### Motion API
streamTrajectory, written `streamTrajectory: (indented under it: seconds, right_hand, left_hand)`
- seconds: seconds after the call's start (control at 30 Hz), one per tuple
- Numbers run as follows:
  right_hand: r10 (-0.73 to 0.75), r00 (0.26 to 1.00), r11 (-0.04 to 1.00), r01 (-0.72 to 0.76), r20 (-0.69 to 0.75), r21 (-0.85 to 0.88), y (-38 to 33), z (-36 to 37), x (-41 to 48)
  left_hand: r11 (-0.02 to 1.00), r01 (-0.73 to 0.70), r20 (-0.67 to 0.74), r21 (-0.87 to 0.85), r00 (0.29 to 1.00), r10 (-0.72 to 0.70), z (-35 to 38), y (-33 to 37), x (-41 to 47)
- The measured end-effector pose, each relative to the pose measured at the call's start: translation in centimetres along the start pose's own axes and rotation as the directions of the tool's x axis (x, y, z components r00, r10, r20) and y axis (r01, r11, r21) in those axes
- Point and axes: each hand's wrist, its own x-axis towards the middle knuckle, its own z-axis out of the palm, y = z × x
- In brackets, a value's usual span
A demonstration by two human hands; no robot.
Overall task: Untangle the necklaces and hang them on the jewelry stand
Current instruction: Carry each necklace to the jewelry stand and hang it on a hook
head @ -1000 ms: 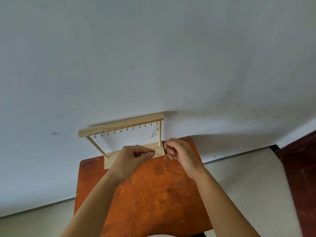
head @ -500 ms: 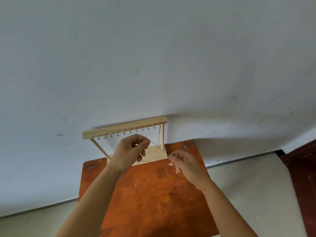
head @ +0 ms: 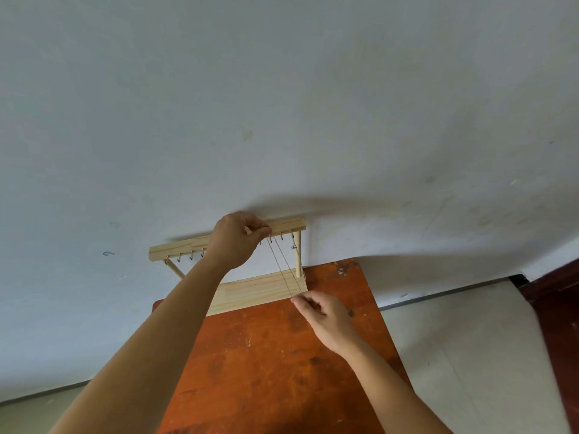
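Raised since before: left hand (head: 233,241), now at the jewelry stand (head: 285,226) hooks.
Necklace (head: 282,269) is pinched by both hands' fingers; right hand (head: 326,314) keeps it taut for hooking.

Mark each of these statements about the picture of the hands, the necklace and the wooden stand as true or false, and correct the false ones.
1. The left hand is up at the top bar of the stand. True.
2. The necklace lies slack in a heap on the table. False: it is stretched taut between the two hands.
3. The right hand pinches the chain's lower end near the stand's base. True.
4. The stand sits at the table's near edge. False: it sits at the far edge, by the wall.
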Motion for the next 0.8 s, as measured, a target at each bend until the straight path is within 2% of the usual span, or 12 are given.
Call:
streamTrajectory:
  seconds: [0.33, 0.43, 0.6, 0.7, 0.8]
  right_hand:
    - [0.183, 0.982, 0.981, -0.179, -0.043, 0.080, 2.0, 2.3, 2.4]
    - [0.212, 0.971, 0.977, -0.211, -0.107, 0.021, 2.1, 2.6, 3.0]
    - [0.188, 0.973, 0.976, -0.200, -0.131, -0.084, 1.7, 1.6, 3.5]
    - [0.164, 0.978, 0.977, -0.179, -0.130, -0.115, 1.4, 0.3, 3.5]
    - [0.125, 0.980, 0.982, -0.144, -0.152, -0.122, -0.1, -0.6, 2.6]
  left_hand:
    - [0.995, 0.094, 0.011, 0.010, 0.995, -0.094, 1.0, -0.8, 0.7]
    - [0.998, 0.045, -0.005, 0.051, 0.999, -0.045, 1.3, -0.8, 0.4]
    - [0.972, -0.153, -0.016, 0.179, 0.987, 0.158, 1.0, -1.9, -0.5]
    - [0.975, -0.147, -0.032, 0.168, 0.987, 0.155, 0.4, -1.5, -1.6]
    - [0.970, -0.106, -0.182, 0.218, 0.972, 0.147, 0.1, -1.0, -4.4]
